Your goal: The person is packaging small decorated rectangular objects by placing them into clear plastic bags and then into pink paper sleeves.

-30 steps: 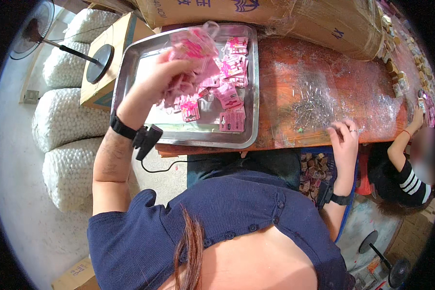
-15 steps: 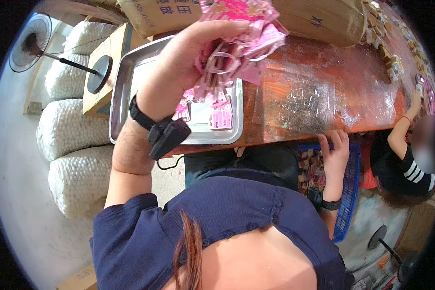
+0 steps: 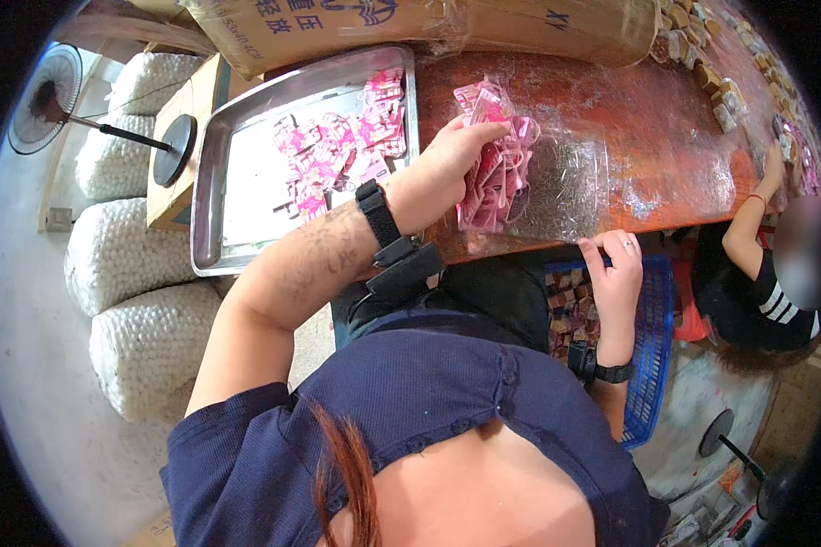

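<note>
My left hand (image 3: 452, 173) is closed around a thick bunch of small pink printed cards (image 3: 497, 187), some with pale loops. It holds the bunch over the left part of a clear plastic bag (image 3: 579, 173) lying flat on the red-brown table. Dark fine specks show through the bag; I cannot tell what they are. My right hand (image 3: 617, 260) is at the table's near edge, thumb and fingers pinching the bag's near right corner. More pink cards (image 3: 337, 146) lie scattered in the metal tray (image 3: 212, 196) on the left.
A large cardboard box (image 3: 483, 32) stands along the table's far side. Below the near edge is a blue plastic basket (image 3: 652, 356) with small blocks. A co-worker (image 3: 766, 283) sits at the right. Bags of white balls (image 3: 150, 346) and a fan (image 3: 50, 96) are at far left.
My left hand has swung right and nearer with the pink cards, from above the tray to over the clear bag. My right hand has closed on the bag's edge.
</note>
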A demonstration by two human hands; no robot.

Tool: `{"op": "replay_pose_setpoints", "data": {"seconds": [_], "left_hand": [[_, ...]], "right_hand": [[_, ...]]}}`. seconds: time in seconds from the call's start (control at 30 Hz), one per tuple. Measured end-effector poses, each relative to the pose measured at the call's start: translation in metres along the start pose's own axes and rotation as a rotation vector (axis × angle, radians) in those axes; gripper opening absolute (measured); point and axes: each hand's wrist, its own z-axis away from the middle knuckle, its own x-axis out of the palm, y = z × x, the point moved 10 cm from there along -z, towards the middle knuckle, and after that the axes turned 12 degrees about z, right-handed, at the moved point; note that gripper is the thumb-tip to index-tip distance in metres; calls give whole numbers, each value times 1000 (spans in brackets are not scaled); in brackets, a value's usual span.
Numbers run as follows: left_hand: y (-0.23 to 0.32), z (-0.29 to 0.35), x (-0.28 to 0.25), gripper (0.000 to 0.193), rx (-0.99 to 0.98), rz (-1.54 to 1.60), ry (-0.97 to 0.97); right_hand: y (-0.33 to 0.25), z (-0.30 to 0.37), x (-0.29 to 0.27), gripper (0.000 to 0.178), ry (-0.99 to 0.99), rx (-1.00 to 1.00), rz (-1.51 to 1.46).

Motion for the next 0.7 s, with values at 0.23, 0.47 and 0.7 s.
{"op": "replay_pose_setpoints", "data": {"seconds": [0.23,0.47,0.7], "left_hand": [[-4,3,2,45,83,-81,48],[15,0,-5,87,128,-368,28],[81,66,-10,63,202,-530,-32]], "right_hand": [[-3,1,0,28,33,12,-30],[-19,-7,14,30,36,60,71],[-32,-19,17,28,42,22,70]]}}
